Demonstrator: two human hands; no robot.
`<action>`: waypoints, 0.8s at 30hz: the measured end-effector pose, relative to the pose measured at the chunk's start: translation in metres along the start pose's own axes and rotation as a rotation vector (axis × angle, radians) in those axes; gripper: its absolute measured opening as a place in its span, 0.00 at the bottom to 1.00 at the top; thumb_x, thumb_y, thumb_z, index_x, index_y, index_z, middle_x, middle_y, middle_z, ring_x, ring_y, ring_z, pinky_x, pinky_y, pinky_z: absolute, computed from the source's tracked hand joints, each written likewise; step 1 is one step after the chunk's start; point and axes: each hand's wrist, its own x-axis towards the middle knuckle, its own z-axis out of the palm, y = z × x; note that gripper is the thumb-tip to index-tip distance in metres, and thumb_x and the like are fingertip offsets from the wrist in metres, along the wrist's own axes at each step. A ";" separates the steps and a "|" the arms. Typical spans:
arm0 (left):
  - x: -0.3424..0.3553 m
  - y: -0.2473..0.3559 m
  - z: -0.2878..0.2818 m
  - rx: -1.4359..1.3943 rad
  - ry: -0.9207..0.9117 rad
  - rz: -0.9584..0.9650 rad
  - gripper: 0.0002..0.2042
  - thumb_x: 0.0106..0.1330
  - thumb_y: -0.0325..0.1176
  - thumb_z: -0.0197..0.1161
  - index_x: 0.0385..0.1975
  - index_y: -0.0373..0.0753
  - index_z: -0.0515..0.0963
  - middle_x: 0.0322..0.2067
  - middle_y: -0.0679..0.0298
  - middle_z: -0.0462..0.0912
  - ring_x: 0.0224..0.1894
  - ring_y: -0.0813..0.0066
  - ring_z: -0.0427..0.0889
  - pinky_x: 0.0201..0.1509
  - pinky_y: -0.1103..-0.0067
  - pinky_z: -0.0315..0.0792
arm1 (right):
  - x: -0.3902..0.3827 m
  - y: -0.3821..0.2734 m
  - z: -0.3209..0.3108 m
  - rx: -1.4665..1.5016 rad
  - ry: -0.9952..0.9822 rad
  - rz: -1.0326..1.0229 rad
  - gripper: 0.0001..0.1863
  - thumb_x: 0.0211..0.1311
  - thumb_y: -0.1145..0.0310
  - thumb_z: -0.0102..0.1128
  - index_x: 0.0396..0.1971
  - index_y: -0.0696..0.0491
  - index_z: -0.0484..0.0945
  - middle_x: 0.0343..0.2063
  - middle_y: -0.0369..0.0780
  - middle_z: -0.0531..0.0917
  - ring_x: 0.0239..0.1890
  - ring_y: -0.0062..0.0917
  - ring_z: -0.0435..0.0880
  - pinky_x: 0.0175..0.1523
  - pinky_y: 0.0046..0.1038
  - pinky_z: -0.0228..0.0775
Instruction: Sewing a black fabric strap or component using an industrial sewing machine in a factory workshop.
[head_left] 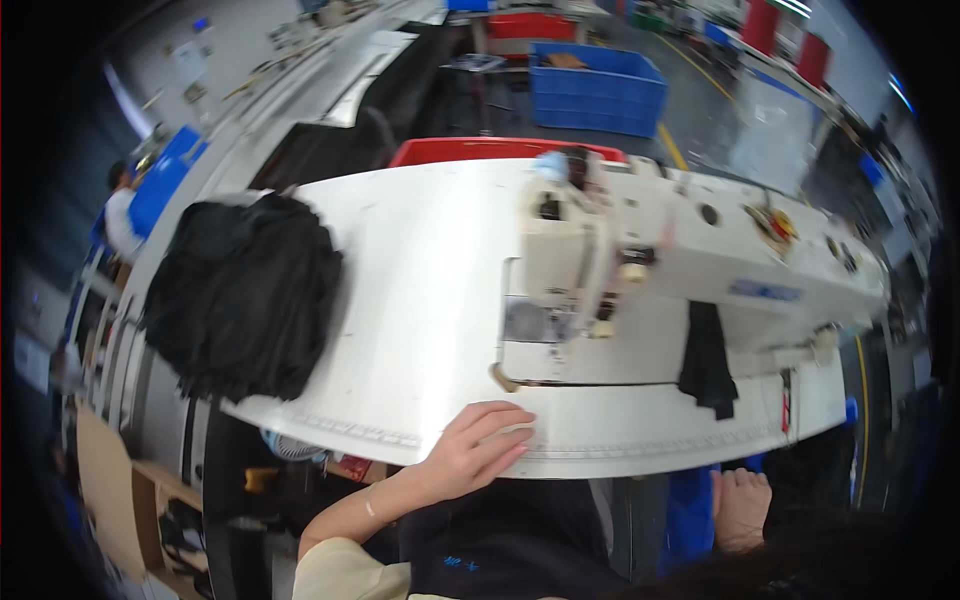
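Observation:
My left hand lies at the front edge of the white sewing table, its fingers stretched out and nothing held in them. Beyond it stands a white sewing machine, its needle area just past my fingertips. Below the table's front edge, at the right, is my right hand, fingers curled, beside a blue plastic surface. Whatever those fingers hold, if anything, is hidden. A narrow black fabric piece hangs over the machine bed. On the table's left sits a pile of black fabric.
Behind the table is a red bin, and farther back a blue crate stands on the floor. An open cardboard box is at the lower left. Another person is at the far left. A ruler strip runs along the table's front.

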 end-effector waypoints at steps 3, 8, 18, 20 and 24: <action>-0.017 0.002 -0.034 0.079 0.158 -0.073 0.13 0.57 0.22 0.65 0.43 0.34 0.79 0.49 0.58 0.79 0.51 0.58 0.77 0.53 0.68 0.72 | 0.056 -0.104 -0.047 0.576 0.477 -0.731 0.14 0.50 0.74 0.67 0.39 0.60 0.80 0.40 0.45 0.80 0.42 0.39 0.80 0.46 0.36 0.73; -0.073 -0.002 -0.123 0.452 0.623 -0.238 0.14 0.64 0.18 0.53 0.50 0.30 0.73 0.50 0.52 0.75 0.53 0.61 0.74 0.58 0.72 0.66 | 0.131 -0.294 -0.103 0.819 0.727 -1.273 0.24 0.49 0.75 0.67 0.49 0.64 0.75 0.53 0.49 0.76 0.55 0.44 0.76 0.58 0.37 0.71; -0.089 -0.042 -0.266 0.529 0.909 -0.384 0.20 0.77 0.37 0.38 0.61 0.32 0.65 0.61 0.54 0.70 0.63 0.66 0.68 0.67 0.71 0.59 | 0.151 -0.550 -0.137 0.980 0.590 -1.176 0.35 0.59 0.67 0.60 0.64 0.66 0.60 0.65 0.55 0.61 0.69 0.49 0.57 0.73 0.47 0.46; -0.074 -0.062 -0.276 0.489 0.759 -0.400 0.23 0.78 0.39 0.38 0.66 0.33 0.59 0.65 0.53 0.65 0.68 0.62 0.62 0.70 0.69 0.55 | 0.168 -0.534 -0.141 1.465 0.061 -1.143 0.28 0.67 0.65 0.54 0.64 0.63 0.62 0.65 0.49 0.65 0.68 0.37 0.63 0.73 0.40 0.50; -0.062 -0.098 -0.268 0.590 0.424 -0.726 0.28 0.77 0.40 0.42 0.72 0.36 0.47 0.65 0.46 0.63 0.67 0.49 0.62 0.71 0.68 0.55 | 0.219 -0.491 -0.158 2.560 -1.381 -0.921 0.24 0.76 0.58 0.42 0.61 0.61 0.65 0.61 0.41 0.72 0.63 0.26 0.71 0.68 0.28 0.60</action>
